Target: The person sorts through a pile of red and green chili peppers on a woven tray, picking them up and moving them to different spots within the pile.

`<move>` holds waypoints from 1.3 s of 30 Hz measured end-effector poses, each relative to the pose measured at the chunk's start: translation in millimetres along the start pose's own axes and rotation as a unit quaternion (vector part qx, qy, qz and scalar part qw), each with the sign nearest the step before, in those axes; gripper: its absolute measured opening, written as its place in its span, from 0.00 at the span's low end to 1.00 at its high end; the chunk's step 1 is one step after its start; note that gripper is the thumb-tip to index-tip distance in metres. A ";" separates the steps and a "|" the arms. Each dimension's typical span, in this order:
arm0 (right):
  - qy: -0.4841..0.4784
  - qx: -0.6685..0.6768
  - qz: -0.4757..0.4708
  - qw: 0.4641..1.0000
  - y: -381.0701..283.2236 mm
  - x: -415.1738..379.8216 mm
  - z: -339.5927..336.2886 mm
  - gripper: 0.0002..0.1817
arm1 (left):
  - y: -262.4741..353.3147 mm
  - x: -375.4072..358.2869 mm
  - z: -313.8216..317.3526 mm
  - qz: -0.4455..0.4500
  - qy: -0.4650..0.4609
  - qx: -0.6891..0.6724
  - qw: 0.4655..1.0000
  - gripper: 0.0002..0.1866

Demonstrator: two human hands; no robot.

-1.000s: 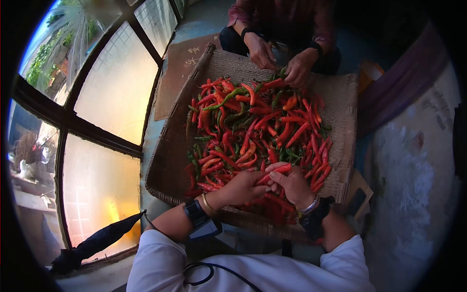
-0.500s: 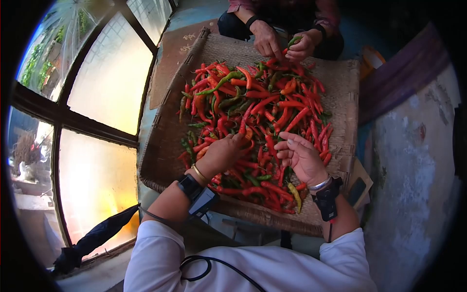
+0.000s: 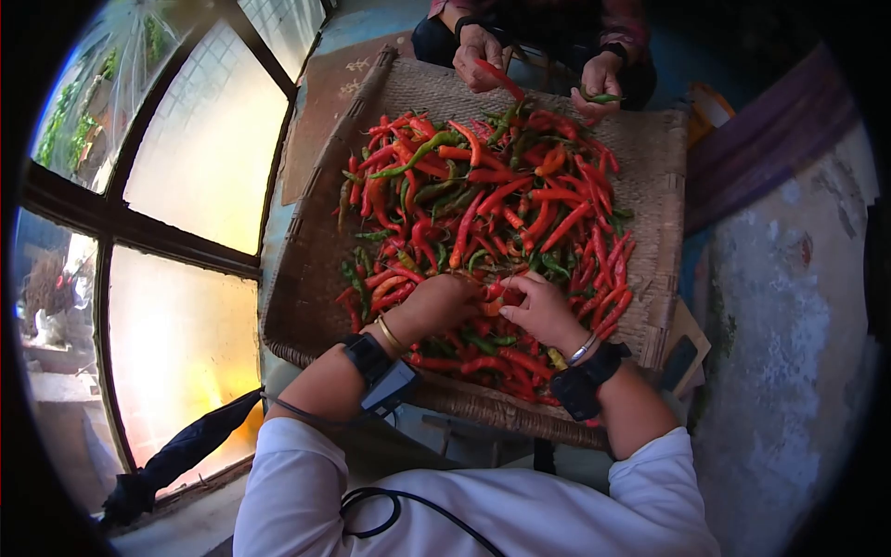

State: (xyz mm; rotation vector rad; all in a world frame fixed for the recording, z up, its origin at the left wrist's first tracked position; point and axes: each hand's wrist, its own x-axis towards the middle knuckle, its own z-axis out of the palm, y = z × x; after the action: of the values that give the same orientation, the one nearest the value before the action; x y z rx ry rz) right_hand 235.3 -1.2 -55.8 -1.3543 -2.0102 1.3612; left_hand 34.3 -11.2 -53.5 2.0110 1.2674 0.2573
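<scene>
A woven tray (image 3: 654,232) holds a heap of red chili peppers (image 3: 501,195), with some green ones mixed in. Over the near middle of the heap, my left hand (image 3: 436,311) is closed on an orange-red chili pepper (image 3: 492,304). My right hand (image 3: 543,314) meets it from the other side, thumb and fingers pinched at that pepper's end. The left fingertips are partly hidden behind the back of the hand. A yellowish pepper (image 3: 557,359) lies beside my right wrist.
Across the tray, another person's hands hold a red chili pepper (image 3: 501,80) and a green one (image 3: 601,97). Framed windows (image 3: 186,223) stand at the left, with a folded dark umbrella (image 3: 186,455) below. A purple board (image 3: 770,139) lies at the right.
My right hand has moved left and closed at the pepper by my left hand, which has shifted slightly nearer to me. The other person's hands have moved apart, each with a pepper.
</scene>
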 end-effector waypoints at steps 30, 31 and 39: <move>-0.005 0.397 0.082 0.914 -34.4 -10.7 -26.8 0.08 | 25.1 -10.2 -48.3 -0.032 0.201 -0.067 0.977 0.12; -0.009 0.397 0.081 0.914 -37.7 -11.6 -28.3 0.09 | 30.5 -14.4 -50.2 -0.032 0.200 -0.069 0.977 0.12; -0.052 0.460 0.043 0.885 -45.6 -16.6 -30.2 0.10 | 35.4 -27.5 -46.9 -0.054 0.125 -0.244 0.960 0.12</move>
State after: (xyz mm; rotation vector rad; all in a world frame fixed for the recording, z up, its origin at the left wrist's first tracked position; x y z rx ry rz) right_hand 241.6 -3.4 1.0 -0.9106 -1.0432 2.0653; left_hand 21.1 -20.9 9.2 1.5154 1.3064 0.7159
